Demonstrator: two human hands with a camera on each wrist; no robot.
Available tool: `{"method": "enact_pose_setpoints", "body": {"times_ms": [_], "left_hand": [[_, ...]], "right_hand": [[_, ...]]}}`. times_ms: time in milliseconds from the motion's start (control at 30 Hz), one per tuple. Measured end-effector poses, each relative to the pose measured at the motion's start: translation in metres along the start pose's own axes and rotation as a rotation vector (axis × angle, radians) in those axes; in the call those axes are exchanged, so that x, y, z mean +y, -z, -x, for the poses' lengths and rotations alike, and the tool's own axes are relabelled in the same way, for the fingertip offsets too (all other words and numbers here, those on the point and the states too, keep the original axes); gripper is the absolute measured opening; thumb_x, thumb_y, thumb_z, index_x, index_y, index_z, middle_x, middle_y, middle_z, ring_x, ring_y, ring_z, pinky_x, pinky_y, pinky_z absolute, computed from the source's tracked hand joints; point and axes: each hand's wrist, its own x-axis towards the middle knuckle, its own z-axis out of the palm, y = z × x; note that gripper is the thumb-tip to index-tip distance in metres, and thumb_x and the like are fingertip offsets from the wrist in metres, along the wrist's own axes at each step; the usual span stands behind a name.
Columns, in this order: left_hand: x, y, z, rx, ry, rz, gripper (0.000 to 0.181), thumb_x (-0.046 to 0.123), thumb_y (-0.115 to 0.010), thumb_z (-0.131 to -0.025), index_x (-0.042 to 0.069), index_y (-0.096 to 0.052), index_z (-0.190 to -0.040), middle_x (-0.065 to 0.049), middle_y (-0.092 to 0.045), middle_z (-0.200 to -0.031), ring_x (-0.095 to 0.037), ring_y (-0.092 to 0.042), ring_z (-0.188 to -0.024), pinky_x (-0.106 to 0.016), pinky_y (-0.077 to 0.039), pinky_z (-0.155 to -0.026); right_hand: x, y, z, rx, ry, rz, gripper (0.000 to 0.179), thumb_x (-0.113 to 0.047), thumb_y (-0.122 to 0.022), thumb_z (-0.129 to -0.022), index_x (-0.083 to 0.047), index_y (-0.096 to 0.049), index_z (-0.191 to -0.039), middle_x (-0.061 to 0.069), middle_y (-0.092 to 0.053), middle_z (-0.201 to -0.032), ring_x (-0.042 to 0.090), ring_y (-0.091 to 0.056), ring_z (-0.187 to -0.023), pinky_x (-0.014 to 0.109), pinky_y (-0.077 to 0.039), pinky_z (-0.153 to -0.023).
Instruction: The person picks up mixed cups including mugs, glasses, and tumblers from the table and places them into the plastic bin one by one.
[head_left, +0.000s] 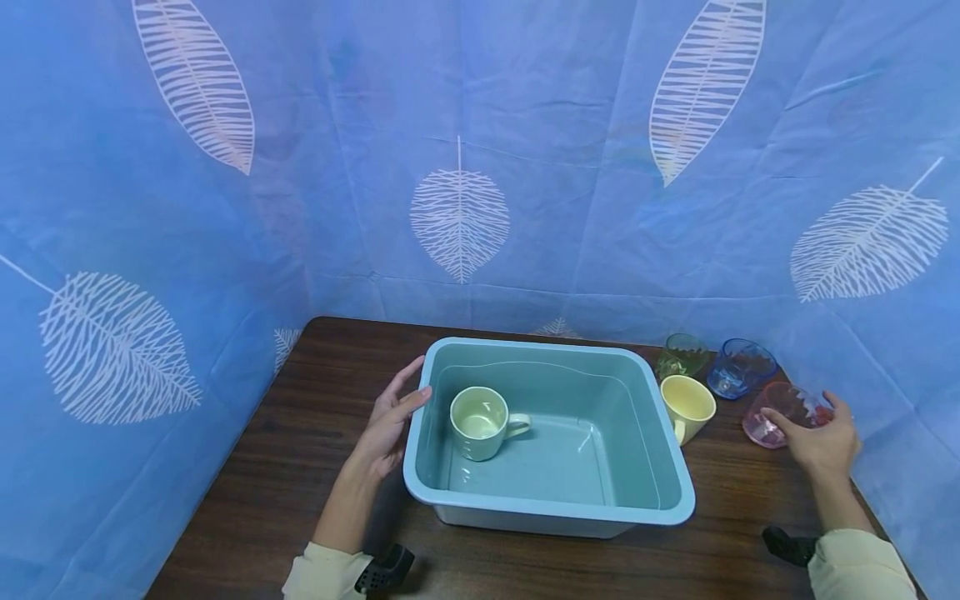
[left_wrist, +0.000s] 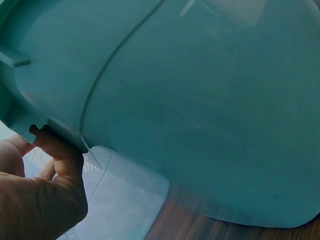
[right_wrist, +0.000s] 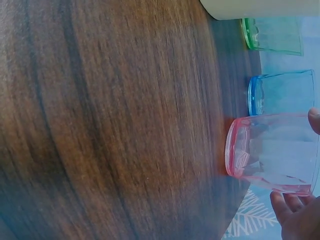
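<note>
Pink glass [head_left: 787,397], clear-walled, upright at the table's right edge; held in the right hand [head_left: 828,442], thumb on the near side, fingers on the opposite side. Left hand [head_left: 386,433]: gripping the left rim of a blue-green tub [head_left: 555,506], thumb over the edge. Handling note, by judgement: smooth walls call for even, moderate pressure from thumb and fingers; best raised straight up, clear of its neighbour, with the tub kept steady by the other hand. Behind the pink glass: blue glass [head_left: 738,375], then green glass [head_left: 681,357]. Just beside the tub's right rim: yellow mug [head_left: 690,406], handle toward the tub. Inside the tub, toward its left: pale green mug [head_left: 477,447], upright, handle pointing right. Views compared: the head camera alone gives the tub's contents; the right wrist camera shows the pink glass's thick base and the fingertips at its wall; the left wrist camera shows a bent digit beneath the rim, against the tub's outside, hidden from above.
</note>
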Motion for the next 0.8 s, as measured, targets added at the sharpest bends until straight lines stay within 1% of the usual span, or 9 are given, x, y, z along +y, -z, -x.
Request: {"method": "enact_pose_setpoints", "body": {"times_ms": [167, 267, 333, 433, 567, 633, 667, 733, 800], "left_hand": [[0.001, -0.001, 0.0, 0.009, 0.008, 0.009, 0.057, 0.021, -0.064, -0.104, 0.028, -0.044, -0.157, -0.02, -0.056, -0.143, -0.033, -0.067, -0.12, -0.052, -0.055, -0.098], [0.001, -0.001, 0.0, 0.009, 0.012, 0.008, 0.058, 0.021, -0.065, -0.104, 0.028, -0.043, -0.157, -0.019, -0.055, -0.144, -0.033, -0.067, -0.121, -0.052, -0.054, -0.099], [0.001, -0.001, 0.001, 0.004, 0.01, 0.004, 0.059, 0.021, -0.064, -0.104, 0.027, -0.042, -0.158, -0.019, -0.055, -0.143, -0.032, -0.067, -0.12, -0.05, -0.055, -0.098], [0.002, -0.001, 0.001, 0.001, 0.008, 0.007, 0.058, 0.021, -0.064, -0.104, 0.026, -0.042, -0.158, -0.02, -0.057, -0.14, -0.029, -0.069, -0.115, -0.047, -0.058, -0.095], [0.002, 0.0, 0.001, 0.0, 0.002, 0.008, 0.059, 0.02, -0.064, -0.104, 0.025, -0.042, -0.158, -0.02, -0.059, -0.137, -0.025, -0.072, -0.108, -0.044, -0.061, -0.09], [0.001, 0.0, 0.001, -0.005, 0.001, 0.006, 0.059, 0.02, -0.064, -0.104, 0.025, -0.041, -0.159, -0.02, -0.058, -0.137, -0.025, -0.072, -0.109, -0.044, -0.061, -0.09], [0.001, 0.0, 0.001, -0.002, 0.002, 0.008, 0.059, 0.02, -0.064, -0.104, 0.025, -0.042, -0.158, -0.02, -0.059, -0.137, -0.026, -0.072, -0.11, -0.044, -0.061, -0.09], [0.001, 0.0, 0.001, -0.001, 0.003, 0.006, 0.059, 0.02, -0.064, -0.104, 0.026, -0.042, -0.158, -0.02, -0.058, -0.138, -0.028, -0.071, -0.112, -0.045, -0.06, -0.091], [0.001, 0.0, 0.001, 0.001, 0.005, 0.01, 0.058, 0.02, -0.064, -0.104, 0.027, -0.043, -0.157, -0.02, -0.058, -0.138, -0.03, -0.07, -0.114, -0.047, -0.059, -0.092]], "right_hand": [[-0.001, 0.002, 0.0, 0.014, 0.012, -0.013, 0.098, -0.04, -0.075, -0.092, -0.003, -0.02, -0.164, 0.034, -0.034, -0.159, 0.052, -0.032, -0.145, 0.066, -0.031, -0.117], [-0.002, 0.004, 0.001, 0.022, 0.024, -0.02, 0.097, -0.04, -0.077, -0.091, -0.004, -0.023, -0.163, 0.033, -0.036, -0.158, 0.052, -0.029, -0.146, 0.064, -0.025, -0.121], [-0.004, 0.005, 0.001, 0.032, 0.026, -0.034, 0.096, -0.039, -0.078, -0.09, -0.005, -0.026, -0.163, 0.031, -0.038, -0.158, 0.049, -0.031, -0.145, 0.061, -0.026, -0.121], [-0.008, 0.008, 0.002, 0.047, -0.002, -0.053, 0.095, -0.039, -0.08, -0.088, -0.009, -0.03, -0.163, 0.026, -0.041, -0.159, 0.039, -0.041, -0.14, 0.049, -0.031, -0.121], [-0.013, 0.012, 0.003, 0.066, -0.069, -0.116, 0.094, -0.04, -0.084, -0.086, -0.017, -0.034, -0.162, 0.014, -0.045, -0.16, 0.015, -0.052, -0.129, 0.027, -0.039, -0.114], [-0.015, 0.013, 0.004, 0.072, -0.112, -0.227, 0.093, -0.035, -0.087, -0.084, -0.021, -0.038, -0.161, 0.002, -0.057, -0.149, 0.003, -0.053, -0.12, 0.014, -0.042, -0.106], [-0.017, 0.014, 0.004, 0.071, -0.132, -0.3, 0.092, -0.031, -0.089, -0.083, -0.022, -0.039, -0.16, -0.005, -0.061, -0.141, -0.001, -0.055, -0.114, 0.009, -0.045, -0.097], [-0.019, 0.015, 0.004, 0.072, -0.164, -0.451, 0.093, -0.022, -0.092, -0.08, -0.023, -0.042, -0.159, -0.018, -0.062, -0.122, -0.008, -0.055, -0.101, 0.003, -0.048, -0.081], [-0.022, 0.017, 0.005, 0.066, -0.187, -0.604, 0.094, -0.012, -0.093, -0.078, -0.023, -0.043, -0.157, -0.026, -0.057, -0.108, -0.01, -0.055, -0.088, 0.001, -0.048, -0.066]]}}
